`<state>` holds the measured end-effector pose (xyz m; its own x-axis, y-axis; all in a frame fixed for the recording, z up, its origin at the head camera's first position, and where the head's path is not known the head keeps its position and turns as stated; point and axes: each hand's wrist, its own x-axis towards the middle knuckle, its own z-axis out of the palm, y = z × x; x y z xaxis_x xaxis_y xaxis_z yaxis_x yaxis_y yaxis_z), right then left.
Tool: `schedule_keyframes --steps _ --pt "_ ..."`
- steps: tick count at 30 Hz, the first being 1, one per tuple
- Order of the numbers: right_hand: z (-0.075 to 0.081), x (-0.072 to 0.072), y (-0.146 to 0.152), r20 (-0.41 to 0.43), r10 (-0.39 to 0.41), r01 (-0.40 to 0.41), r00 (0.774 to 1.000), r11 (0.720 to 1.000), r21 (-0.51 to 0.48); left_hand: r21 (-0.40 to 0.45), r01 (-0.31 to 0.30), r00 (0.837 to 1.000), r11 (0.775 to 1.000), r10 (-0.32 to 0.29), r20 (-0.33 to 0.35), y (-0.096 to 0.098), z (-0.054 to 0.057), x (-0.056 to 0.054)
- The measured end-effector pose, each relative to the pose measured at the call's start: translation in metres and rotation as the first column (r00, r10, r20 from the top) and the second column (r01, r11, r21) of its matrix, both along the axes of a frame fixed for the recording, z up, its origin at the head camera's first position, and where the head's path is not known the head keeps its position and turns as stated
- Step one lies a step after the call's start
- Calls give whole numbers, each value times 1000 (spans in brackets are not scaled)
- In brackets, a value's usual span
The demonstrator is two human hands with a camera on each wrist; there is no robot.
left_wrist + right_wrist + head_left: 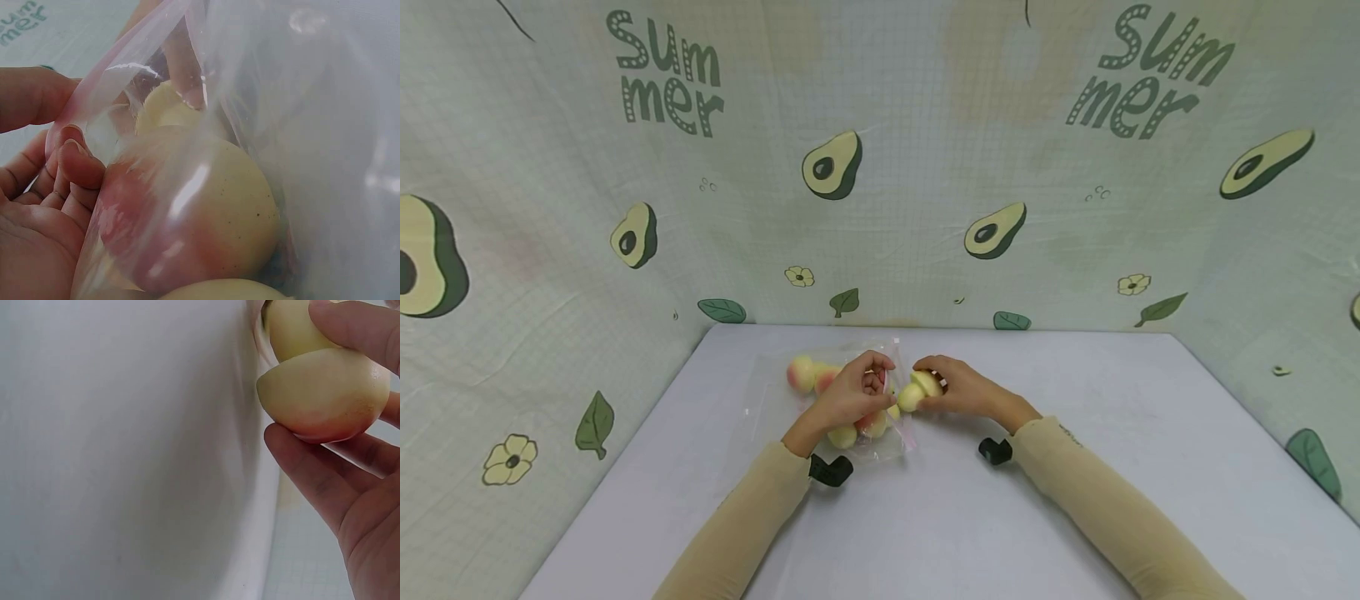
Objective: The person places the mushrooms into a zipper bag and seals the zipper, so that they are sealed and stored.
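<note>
My left hand [853,393] grips the pink-edged mouth of a clear zip bag [325,162], its thumb and curled fingers at the rim. Inside the bag lie several yellow and red peaches [801,374], one large peach [200,206] close to the left wrist camera. My right hand [966,390] is at the bag's mouth, holding two pale yellow peach pieces together between thumb and fingers. One piece is a half peach [325,394] with a red underside; the other piece [300,331] is pressed against it, partly behind the thumb. Both are at the bag's opening.
The bag lies on a white table [1060,500], left of its middle toward the back. A pale cloth [917,167] printed with avocados and leaves hangs around the back and sides. Black wrist cameras [831,471] sit at both sleeves.
</note>
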<state>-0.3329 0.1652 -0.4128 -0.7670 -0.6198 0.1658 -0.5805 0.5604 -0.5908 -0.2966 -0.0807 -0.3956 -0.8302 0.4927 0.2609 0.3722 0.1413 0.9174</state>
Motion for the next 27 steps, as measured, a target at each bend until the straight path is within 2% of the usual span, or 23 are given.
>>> schedule_keyframes --steps 14,27 --pt "1 3 -4 -8 -17 17 1000 1000 24 -12 2 1000 1000 -2 12 1 -1 0" --pt "2 6 -10 -40 17 -15 999 999 38 1 -5 1000 1000 5 18 2 1 2"
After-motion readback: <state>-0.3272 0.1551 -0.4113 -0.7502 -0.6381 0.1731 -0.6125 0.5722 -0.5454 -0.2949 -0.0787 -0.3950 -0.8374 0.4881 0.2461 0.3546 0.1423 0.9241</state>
